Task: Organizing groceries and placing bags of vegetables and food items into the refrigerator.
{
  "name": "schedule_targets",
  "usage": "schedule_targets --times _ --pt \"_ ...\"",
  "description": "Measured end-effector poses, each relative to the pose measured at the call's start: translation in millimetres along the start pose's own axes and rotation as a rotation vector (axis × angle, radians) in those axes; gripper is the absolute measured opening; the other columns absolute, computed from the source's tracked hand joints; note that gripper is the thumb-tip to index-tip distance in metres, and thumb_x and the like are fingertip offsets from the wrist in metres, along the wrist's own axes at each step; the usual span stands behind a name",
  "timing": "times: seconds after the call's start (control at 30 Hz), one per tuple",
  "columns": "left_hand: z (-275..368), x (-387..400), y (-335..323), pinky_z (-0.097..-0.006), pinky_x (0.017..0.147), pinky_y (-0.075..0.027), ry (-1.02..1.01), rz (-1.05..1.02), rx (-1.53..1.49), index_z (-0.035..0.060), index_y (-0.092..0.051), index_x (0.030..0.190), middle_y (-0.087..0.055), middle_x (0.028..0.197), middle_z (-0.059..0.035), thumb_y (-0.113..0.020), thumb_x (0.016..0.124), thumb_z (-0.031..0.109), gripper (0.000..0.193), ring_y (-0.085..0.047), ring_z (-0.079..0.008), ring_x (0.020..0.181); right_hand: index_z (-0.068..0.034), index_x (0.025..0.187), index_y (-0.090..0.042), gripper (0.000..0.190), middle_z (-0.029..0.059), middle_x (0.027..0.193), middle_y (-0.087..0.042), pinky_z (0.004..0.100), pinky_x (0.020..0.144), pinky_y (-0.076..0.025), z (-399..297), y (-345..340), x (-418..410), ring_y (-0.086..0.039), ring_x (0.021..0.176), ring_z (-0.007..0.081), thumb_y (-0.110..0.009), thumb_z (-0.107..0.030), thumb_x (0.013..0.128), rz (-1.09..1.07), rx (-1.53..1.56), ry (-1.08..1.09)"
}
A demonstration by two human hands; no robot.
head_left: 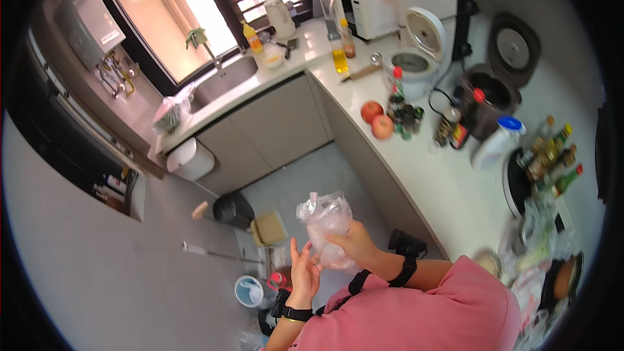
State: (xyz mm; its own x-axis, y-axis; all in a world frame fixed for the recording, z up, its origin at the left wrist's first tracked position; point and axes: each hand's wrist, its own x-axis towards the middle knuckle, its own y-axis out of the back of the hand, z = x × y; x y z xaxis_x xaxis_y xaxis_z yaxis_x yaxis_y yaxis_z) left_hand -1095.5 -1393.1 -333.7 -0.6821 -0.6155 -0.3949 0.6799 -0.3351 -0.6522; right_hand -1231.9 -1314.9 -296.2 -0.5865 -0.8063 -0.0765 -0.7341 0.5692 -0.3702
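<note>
In front of my body, above the floor, my right hand (360, 244) grips a crumpled clear plastic bag (327, 226) with something pale pinkish inside. I cannot tell what the contents are. My left hand (306, 273) is just to the left of the bag, palm up with fingers spread. Its fingertips are at the bag's lower left side; whether they touch it is unclear. Both wrists wear black straps with small devices.
The white worktop (429, 190) on the right bears two apples (382, 126), a white rice cooker (412, 66) with raised lid, and several bottles. A steel sink (226, 83) is under the window. A black bin (234, 209) and a blue bucket (249, 291) stand on the floor.
</note>
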Motion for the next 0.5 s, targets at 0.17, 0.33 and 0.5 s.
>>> schedule_targets --times 0.17,0.33,0.5 --pt "63.0 121.7 -54.6 -0.0296 0.074 -0.045 -0.127 -0.139 0.523 0.0226 -0.003 0.138 -0.022 0.134 -0.0112 -0.057 0.081 0.007 0.08 -0.047 -0.0205 0.101 0.001 0.107 -0.052 0.032 0.0068 0.097 -0.058 0.0278 0.074 -0.046 -16.9 1.7 137.9 -0.055 0.088 0.0131 -0.058 -0.003 0.075 0.104 -0.05 0.103" --pt "89.6 243.6 -72.7 -0.0257 0.069 -0.046 0.183 -0.255 0.4 0.0196 -0.005 0.138 -0.03 0.131 -0.0099 -0.055 0.082 0.009 0.076 -0.047 -0.0174 0.101 -0.001 0.11 -0.049 0.037 0.0067 0.101 -0.057 0.0286 0.077 -0.046 -22.2 11.4 261.0 -0.054 0.092 0.0138 -0.057 0.0 0.074 0.172 0.031 0.056" --pt "117.5 420.9 -77.9 -0.0234 0.072 -0.047 0.194 -0.345 0.333 0.0149 -0.006 0.138 -0.042 0.121 -0.0086 -0.054 0.082 0.009 0.074 -0.049 -0.0147 0.101 -0.001 0.109 -0.051 0.038 0.0112 0.098 -0.059 0.0293 0.077 -0.046 8.3 43.1 430.0 -0.056 0.09 0.0181 -0.057 -0.002 0.072 0.302 -0.329 0.242"
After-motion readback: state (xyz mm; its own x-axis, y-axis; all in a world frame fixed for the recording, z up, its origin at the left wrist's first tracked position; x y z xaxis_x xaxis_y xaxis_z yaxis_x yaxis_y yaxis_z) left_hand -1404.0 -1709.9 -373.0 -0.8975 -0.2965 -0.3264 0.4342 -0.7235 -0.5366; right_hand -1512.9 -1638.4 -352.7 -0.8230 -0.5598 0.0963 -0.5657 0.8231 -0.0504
